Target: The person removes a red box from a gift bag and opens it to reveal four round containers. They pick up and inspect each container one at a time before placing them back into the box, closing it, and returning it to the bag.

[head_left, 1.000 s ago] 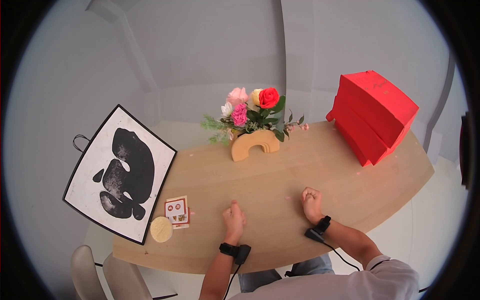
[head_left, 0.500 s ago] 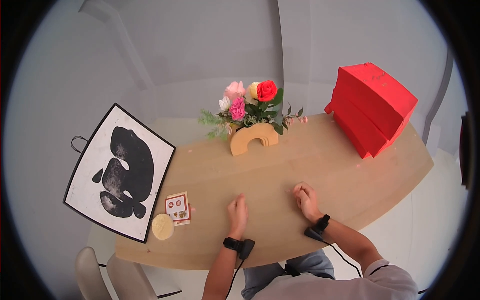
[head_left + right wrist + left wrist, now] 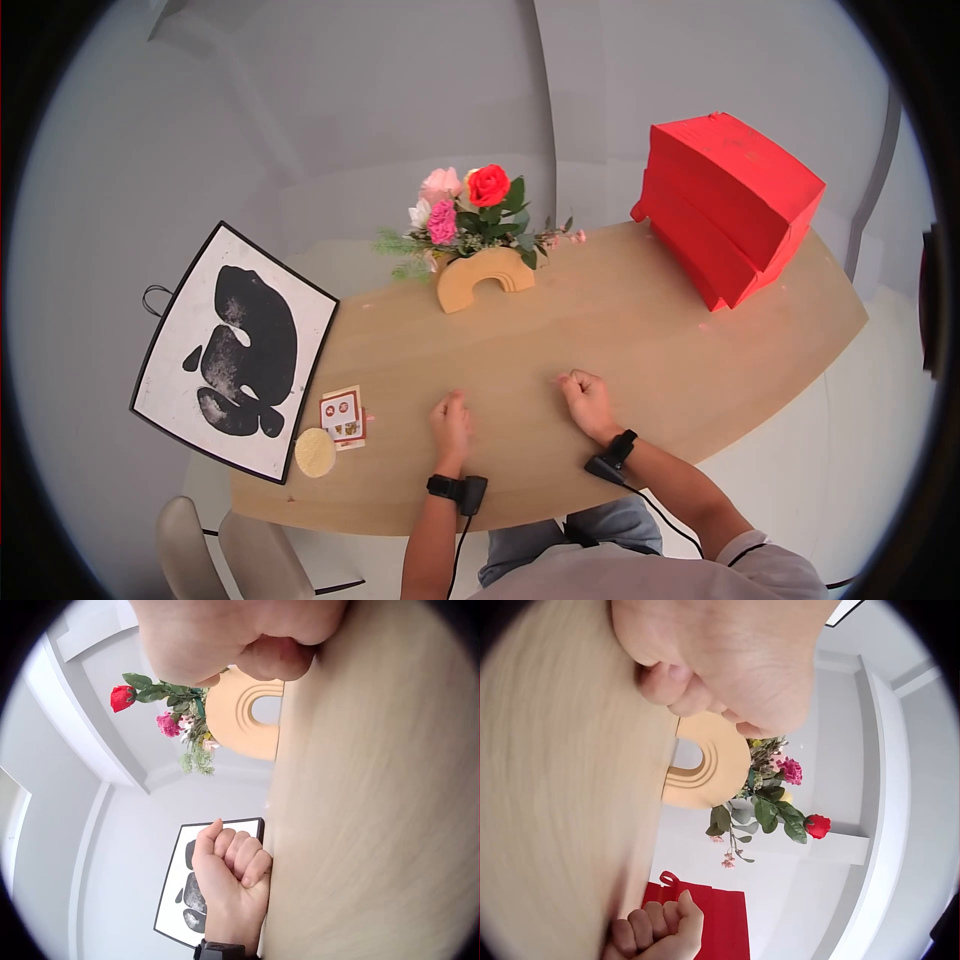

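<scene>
My left hand (image 3: 452, 430) rests on its side on the wooden table (image 3: 530, 480), fingers curled into a fist. In the right wrist view the same left fist (image 3: 236, 862) shows its folded fingers around nothing. My right hand (image 3: 590, 405), also balled up, lies on the table to the right. The left wrist view shows that right fist (image 3: 660, 930) with its thumb on top and nothing held. Beyond both hands stands a tan arch-shaped vase (image 3: 485, 275) with flowers (image 3: 455, 215) in it.
Left of the left hand lie small printed cards (image 3: 344, 415) beside a round yellowish disc (image 3: 315, 453). A black-framed picture (image 3: 255, 350) leans at the table's left end. At the far right sits a large red fabric-like box (image 3: 730, 210). Pale chairs (image 3: 255, 555) stand at lower left.
The head view has shifted slightly, moving the whole scene. My fists have come a little closer together on the table. Nothing was picked up or let go.
</scene>
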Demonstrator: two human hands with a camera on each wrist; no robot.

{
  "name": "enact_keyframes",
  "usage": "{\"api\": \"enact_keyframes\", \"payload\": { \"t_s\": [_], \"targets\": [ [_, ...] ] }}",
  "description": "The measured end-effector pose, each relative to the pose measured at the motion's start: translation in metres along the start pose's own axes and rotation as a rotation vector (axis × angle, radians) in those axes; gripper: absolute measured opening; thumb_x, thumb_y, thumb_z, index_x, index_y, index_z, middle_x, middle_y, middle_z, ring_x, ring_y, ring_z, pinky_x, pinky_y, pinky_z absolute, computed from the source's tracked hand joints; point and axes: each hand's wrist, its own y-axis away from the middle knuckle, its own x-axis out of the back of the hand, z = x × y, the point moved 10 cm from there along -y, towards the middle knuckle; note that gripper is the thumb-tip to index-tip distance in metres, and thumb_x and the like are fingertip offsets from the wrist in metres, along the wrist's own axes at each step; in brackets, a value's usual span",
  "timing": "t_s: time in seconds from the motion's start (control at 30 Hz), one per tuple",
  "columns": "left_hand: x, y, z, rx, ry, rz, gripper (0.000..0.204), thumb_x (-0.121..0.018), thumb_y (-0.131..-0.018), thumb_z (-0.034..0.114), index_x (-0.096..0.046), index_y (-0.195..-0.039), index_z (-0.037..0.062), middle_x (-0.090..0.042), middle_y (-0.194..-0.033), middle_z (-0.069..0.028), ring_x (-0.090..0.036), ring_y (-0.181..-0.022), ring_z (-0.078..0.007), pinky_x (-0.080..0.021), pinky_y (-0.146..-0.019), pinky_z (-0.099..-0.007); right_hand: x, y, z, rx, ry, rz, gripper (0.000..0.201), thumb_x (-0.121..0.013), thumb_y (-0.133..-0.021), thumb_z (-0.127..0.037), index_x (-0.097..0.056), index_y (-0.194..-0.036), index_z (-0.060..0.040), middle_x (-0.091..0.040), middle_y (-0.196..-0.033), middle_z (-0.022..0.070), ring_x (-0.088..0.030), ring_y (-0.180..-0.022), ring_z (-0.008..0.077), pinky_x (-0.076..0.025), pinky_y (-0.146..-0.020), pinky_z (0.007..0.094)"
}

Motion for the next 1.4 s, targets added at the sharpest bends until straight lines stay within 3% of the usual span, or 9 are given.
{"api": "enact_keyframes", "payload": {
  "t_s": [0.53,0.8,0.93,1.0,1.1,1.23,1.3,1.33,1.4],
  "targets": [
    [-0.005,0.001,0.009,-0.098,-0.13,0.0,0.041,-0.055,-0.103,0.022,-0.038,-0.067,0.0153,-0.033,-0.055,0.0088,-0.031,-0.043,-0.0022,-0.019,-0.038,-0.0243,0.0,-0.002,-0.004,0.085,-0.06,0.072,0.043,-0.065,-0.095,-0.026,-0.046,-0.065,-0.0008,-0.04,-0.057,0.0024,-0.038,-0.058,0.0091,-0.037,-0.052,0.0324],
    [0.0,-0.002,-0.002,-0.081,-0.136,0.021,0.032,-0.056,-0.102,0.023,-0.044,-0.073,0.015,-0.031,-0.058,0.0097,-0.028,-0.043,-0.0014,-0.018,-0.038,-0.0235,0.0,0.002,-0.019,0.065,0.051,0.037,0.041,-0.064,-0.096,-0.026,-0.049,-0.067,-0.0016,-0.043,-0.058,0.0039,-0.039,-0.058,0.0106,-0.039,-0.053,0.0332],
    [0.001,-0.001,0.002,-0.107,-0.186,0.032,0.038,-0.056,-0.102,0.022,-0.042,-0.068,0.014,-0.035,-0.055,0.0088,-0.031,-0.044,-0.0024,-0.021,-0.039,-0.0247,0.001,0.003,-0.017,0.016,0.052,0.031,0.041,-0.064,-0.096,-0.026,-0.049,-0.067,-0.0019,-0.043,-0.058,0.004,-0.039,-0.059,0.0102,-0.039,-0.053,0.0328],
    [0.003,-0.001,-0.001,-0.091,-0.151,0.04,0.038,-0.055,-0.102,0.023,-0.042,-0.068,0.0139,-0.035,-0.055,0.009,-0.031,-0.044,-0.0026,-0.021,-0.04,-0.0249,0.001,0.004,-0.016,0.03,0.038,0.032,0.043,-0.064,-0.098,-0.026,-0.046,-0.065,-0.0044,-0.039,-0.059,-0.0029,-0.036,-0.061,0.0068,-0.036,-0.053,0.0303],
    [0.002,-0.002,-0.001,-0.13,-0.234,0.013,0.038,-0.055,-0.102,0.024,-0.043,-0.068,0.0134,-0.037,-0.057,0.0088,-0.032,-0.046,-0.0027,-0.021,-0.041,-0.025,0.006,0.008,-0.011,-0.006,-0.038,-0.031,0.04,-0.064,-0.099,-0.026,-0.05,-0.067,-0.0067,-0.041,-0.061,-0.0051,-0.038,-0.059,0.0055,-0.035,-0.051,0.0283],
    [-0.016,-0.006,0.0,-0.152,-0.445,-0.052,0.038,-0.055,-0.103,0.026,-0.045,-0.069,0.0119,-0.038,-0.059,0.0083,-0.034,-0.051,-0.0027,-0.025,-0.045,-0.0242,0.075,0.022,-0.006,-0.098,-0.151,0.023,0.031,-0.061,-0.101,-0.026,-0.056,-0.076,-0.0082,-0.048,-0.067,-0.0062,-0.043,-0.062,0.0048,-0.036,-0.054,0.0265],
    [-0.064,0.012,-0.006,0.052,-0.432,-0.247,0.037,-0.055,-0.102,0.027,-0.048,-0.07,0.0098,-0.04,-0.062,0.0078,-0.036,-0.056,-0.0035,-0.029,-0.05,-0.0242,0.15,0.022,0.008,-0.129,-0.157,0.187,0.03,-0.059,-0.102,-0.028,-0.059,-0.08,-0.0079,-0.052,-0.071,-0.006,-0.044,-0.066,0.0053,-0.038,-0.057,0.0269],
    [-0.084,0.017,-0.002,0.052,-0.432,-0.239,0.037,-0.055,-0.102,0.027,-0.048,-0.07,0.0098,-0.04,-0.062,0.0078,-0.036,-0.056,-0.0035,-0.029,-0.05,-0.0242,0.193,0.021,0.017,-0.141,-0.125,0.299,0.028,-0.058,-0.102,-0.029,-0.06,-0.083,-0.0089,-0.052,-0.072,-0.0065,-0.044,-0.066,0.0051,-0.037,-0.057,0.0262],
    [-0.152,0.025,0.003,-0.024,-0.483,-0.465,0.035,-0.056,-0.102,0.029,-0.051,-0.073,0.0094,-0.041,-0.065,0.0074,-0.038,-0.059,-0.0043,-0.032,-0.053,-0.0244,0.275,0.018,0.024,-0.114,-0.263,0.498,0.025,-0.055,-0.103,-0.033,-0.06,-0.09,-0.012,-0.049,-0.074,-0.0072,-0.044,-0.065,0.0057,-0.036,-0.056,0.0242]
  ]
}}
